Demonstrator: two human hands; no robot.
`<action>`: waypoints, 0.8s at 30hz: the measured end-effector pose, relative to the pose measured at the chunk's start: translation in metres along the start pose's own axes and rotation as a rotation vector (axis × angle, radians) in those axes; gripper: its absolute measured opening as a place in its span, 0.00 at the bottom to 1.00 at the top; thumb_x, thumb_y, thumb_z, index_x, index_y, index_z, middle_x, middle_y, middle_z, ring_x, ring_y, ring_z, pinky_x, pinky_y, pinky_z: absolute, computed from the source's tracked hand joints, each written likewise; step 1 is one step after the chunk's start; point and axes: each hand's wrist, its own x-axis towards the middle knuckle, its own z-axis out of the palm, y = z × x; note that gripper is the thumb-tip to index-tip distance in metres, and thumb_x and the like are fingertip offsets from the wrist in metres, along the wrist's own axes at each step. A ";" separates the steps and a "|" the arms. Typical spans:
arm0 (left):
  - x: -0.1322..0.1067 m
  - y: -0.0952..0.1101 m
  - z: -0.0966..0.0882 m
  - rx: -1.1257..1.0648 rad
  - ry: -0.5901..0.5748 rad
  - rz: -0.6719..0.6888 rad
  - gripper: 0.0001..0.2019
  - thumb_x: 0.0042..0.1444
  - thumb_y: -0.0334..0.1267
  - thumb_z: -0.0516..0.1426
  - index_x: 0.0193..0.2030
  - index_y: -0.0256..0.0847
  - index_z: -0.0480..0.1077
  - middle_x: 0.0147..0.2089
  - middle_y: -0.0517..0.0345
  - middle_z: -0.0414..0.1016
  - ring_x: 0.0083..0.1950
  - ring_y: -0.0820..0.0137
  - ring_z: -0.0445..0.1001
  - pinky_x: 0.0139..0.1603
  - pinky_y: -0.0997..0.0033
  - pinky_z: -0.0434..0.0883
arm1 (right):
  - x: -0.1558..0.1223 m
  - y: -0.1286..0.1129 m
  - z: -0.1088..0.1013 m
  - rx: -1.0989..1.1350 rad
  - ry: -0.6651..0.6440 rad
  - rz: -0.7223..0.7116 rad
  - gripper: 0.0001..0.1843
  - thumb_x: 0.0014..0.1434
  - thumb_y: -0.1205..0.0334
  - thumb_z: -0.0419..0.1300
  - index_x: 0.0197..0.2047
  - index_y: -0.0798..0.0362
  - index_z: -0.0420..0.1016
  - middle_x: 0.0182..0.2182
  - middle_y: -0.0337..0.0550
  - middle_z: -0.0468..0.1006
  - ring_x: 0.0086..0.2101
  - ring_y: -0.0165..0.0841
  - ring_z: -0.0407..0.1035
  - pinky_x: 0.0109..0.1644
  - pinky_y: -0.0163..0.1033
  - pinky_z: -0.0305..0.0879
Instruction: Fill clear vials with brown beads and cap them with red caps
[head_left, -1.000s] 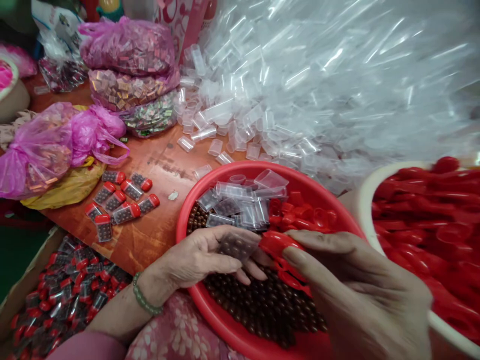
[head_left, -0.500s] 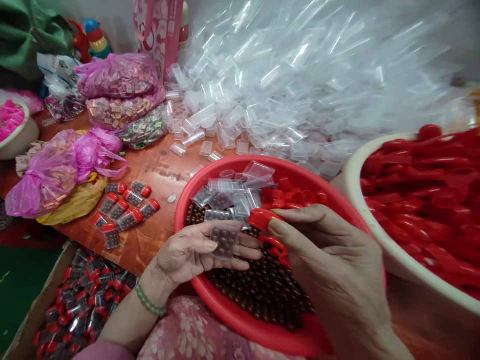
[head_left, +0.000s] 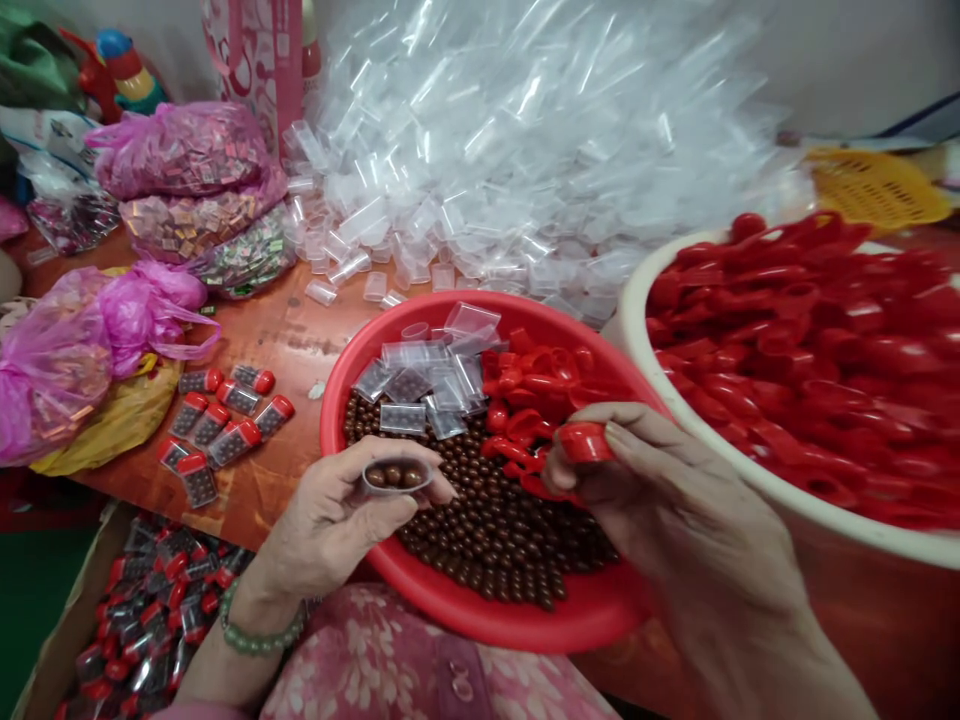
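My left hand (head_left: pixel 341 515) is closed round a clear plastic container (head_left: pixel 397 476), its oval mouth tipped toward me with brown balls inside. Between the thumb and fingers of my right hand (head_left: pixel 675 480) is a red plastic cap (head_left: pixel 586 442). Both hands hover over a red basin (head_left: pixel 480 620). Small round brown balls (head_left: pixel 495 540) cover much of its bottom. At its far side lie empty-looking clear containers (head_left: pixel 431 365) and a heap of loose red caps (head_left: pixel 544 375).
Behind the basin rises a big pile of clear containers (head_left: pixel 465 150). A cream tub (head_left: pixel 637 320) of red caps stands right. Several filled, capped containers (head_left: pixel 225 425) lie left, with more in a cardboard box (head_left: pixel 75 620) below. Pink bags (head_left: pixel 187 160) sit back left.
My left hand has turned the clear container from lying flat to mouth-up. My right hand has turned the red cap and moved slightly right. The camera view has swung right.
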 end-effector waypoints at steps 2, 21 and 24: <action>0.004 -0.003 0.000 0.010 0.017 -0.041 0.12 0.60 0.33 0.59 0.51 0.45 0.75 0.47 0.58 0.81 0.49 0.74 0.77 0.54 0.77 0.71 | 0.003 0.001 0.000 0.035 -0.026 0.045 0.16 0.44 0.51 0.72 0.32 0.51 0.77 0.21 0.36 0.73 0.21 0.26 0.69 0.25 0.27 0.66; 0.017 -0.023 0.005 0.022 0.151 -0.197 0.09 0.59 0.38 0.60 0.46 0.39 0.71 0.40 0.58 0.77 0.42 0.76 0.73 0.48 0.77 0.69 | -0.001 0.016 -0.006 -0.504 -0.330 0.141 0.16 0.58 0.48 0.59 0.31 0.53 0.70 0.22 0.36 0.68 0.23 0.26 0.60 0.25 0.31 0.58; 0.018 -0.021 0.005 0.037 0.153 -0.194 0.08 0.59 0.37 0.59 0.45 0.39 0.71 0.40 0.59 0.76 0.42 0.76 0.72 0.48 0.77 0.68 | 0.001 0.017 0.007 -0.904 -0.457 0.057 0.20 0.64 0.48 0.50 0.26 0.52 0.63 0.21 0.36 0.67 0.22 0.27 0.59 0.26 0.33 0.55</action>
